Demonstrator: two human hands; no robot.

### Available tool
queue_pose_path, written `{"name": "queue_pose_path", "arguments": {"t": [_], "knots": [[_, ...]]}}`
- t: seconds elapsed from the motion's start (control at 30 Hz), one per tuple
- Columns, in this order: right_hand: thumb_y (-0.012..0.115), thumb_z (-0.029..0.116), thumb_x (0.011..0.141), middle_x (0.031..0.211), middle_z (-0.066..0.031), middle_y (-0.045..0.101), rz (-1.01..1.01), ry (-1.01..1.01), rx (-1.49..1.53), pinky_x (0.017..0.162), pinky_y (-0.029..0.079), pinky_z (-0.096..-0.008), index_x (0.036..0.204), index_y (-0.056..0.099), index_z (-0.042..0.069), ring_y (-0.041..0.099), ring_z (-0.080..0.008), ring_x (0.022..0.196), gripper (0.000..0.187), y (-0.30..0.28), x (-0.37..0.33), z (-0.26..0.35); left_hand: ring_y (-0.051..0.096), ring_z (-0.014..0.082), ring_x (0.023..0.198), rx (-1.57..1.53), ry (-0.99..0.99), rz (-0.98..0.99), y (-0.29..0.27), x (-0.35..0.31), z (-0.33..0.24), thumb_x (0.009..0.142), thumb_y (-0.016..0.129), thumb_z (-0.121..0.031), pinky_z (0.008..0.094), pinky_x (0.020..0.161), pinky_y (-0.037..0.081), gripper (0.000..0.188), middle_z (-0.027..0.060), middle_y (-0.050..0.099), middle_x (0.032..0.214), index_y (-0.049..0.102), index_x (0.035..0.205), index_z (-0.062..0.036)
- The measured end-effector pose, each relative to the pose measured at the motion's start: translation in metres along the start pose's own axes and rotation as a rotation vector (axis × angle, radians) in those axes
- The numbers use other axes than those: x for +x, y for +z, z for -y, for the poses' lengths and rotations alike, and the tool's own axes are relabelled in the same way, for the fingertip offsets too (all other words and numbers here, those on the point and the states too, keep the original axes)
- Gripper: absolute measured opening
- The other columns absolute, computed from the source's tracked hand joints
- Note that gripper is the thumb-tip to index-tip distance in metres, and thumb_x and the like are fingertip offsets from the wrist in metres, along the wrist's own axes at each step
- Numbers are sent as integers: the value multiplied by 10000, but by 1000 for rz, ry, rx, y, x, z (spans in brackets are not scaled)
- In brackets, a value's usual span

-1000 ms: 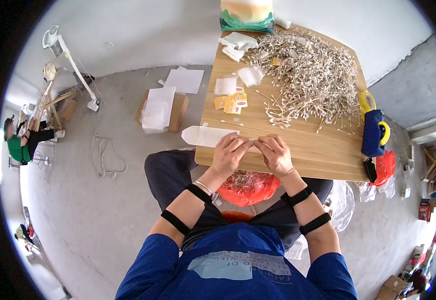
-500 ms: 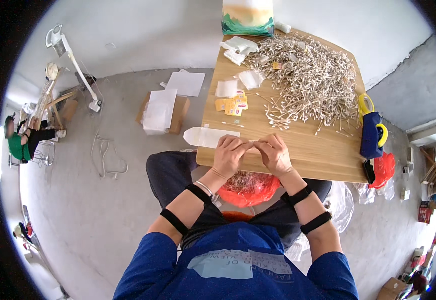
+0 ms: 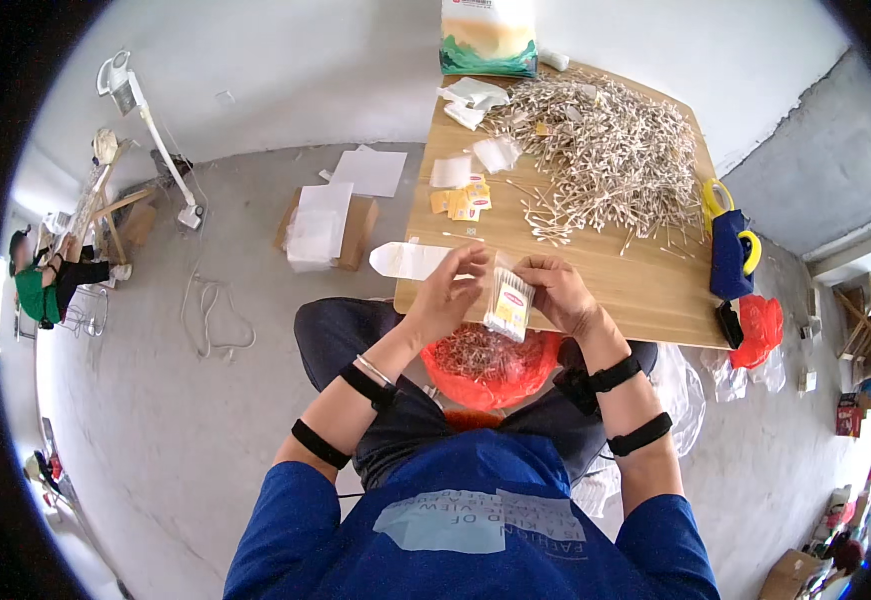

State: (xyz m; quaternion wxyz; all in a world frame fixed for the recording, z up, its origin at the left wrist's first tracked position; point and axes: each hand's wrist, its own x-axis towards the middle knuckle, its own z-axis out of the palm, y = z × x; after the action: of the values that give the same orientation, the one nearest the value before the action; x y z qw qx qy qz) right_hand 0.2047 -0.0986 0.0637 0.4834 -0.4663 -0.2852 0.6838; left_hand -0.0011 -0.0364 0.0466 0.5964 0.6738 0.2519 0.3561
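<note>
- Both hands hold a small clear packet of cotton swabs [image 3: 509, 303] just off the near edge of the tabletop [image 3: 646, 290].
- The right hand [image 3: 559, 292] pinches the packet's top with closed fingers; the left hand [image 3: 446, 295] steadies its side, fingers loosely curled.
- One packet looks filled; a large heap of loose swabs [image 3: 601, 160] toward the far right corner remains unpacked.
- Flat empty bags [image 3: 411, 260] wait at the near left edge.
</note>
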Motion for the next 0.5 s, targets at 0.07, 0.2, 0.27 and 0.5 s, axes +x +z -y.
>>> {"name": "queue_pose_path", "arguments": {"t": [0.07, 0.2, 0.27, 0.5], "knots": [[555, 114, 926, 880, -52, 655, 4, 33, 119, 704, 539, -292, 981, 631, -10, 635, -137, 765, 156, 6, -8, 3, 513, 313, 1221, 506, 422, 18, 11, -13, -24, 756, 651, 34, 415, 1048, 415, 644, 147, 548, 1276, 444, 1353, -92], [483, 74, 935, 921, -131, 659, 176, 68, 348, 790, 560, -346, 1068, 579, -73, 665, -194, 874, 220, 40, -25, 4, 409, 326, 1333, 575, 597, 86, 18, -17, -63, 653, 771, -31, 493, 1111, 319, 646, 102, 495, 1390, 579, 1257, -157], [462, 111, 938, 936, -171, 659, 173, 46, 372, 689, 591, -357, 1120, 549, -90, 683, -232, 813, 284, 49, -36, 5, 521, 251, 1247, 489, 555, 232, 15, -16, -73, 634, 814, -86, 505, 1119, 295, 486, 28, 630, 1227, 678, 1093, -166], [457, 189, 953, 859, -185, 656, 292, 67, 305, 501, 580, -302, 1078, 571, -118, 676, -234, 658, 351, 44, -37, -18, 662, 155, 1013, 271, 381, 366, 17, -22, -88, 664, 831, -141, 494, 1135, 277, 317, -32, 729, 961, 721, 960, -167]]}}
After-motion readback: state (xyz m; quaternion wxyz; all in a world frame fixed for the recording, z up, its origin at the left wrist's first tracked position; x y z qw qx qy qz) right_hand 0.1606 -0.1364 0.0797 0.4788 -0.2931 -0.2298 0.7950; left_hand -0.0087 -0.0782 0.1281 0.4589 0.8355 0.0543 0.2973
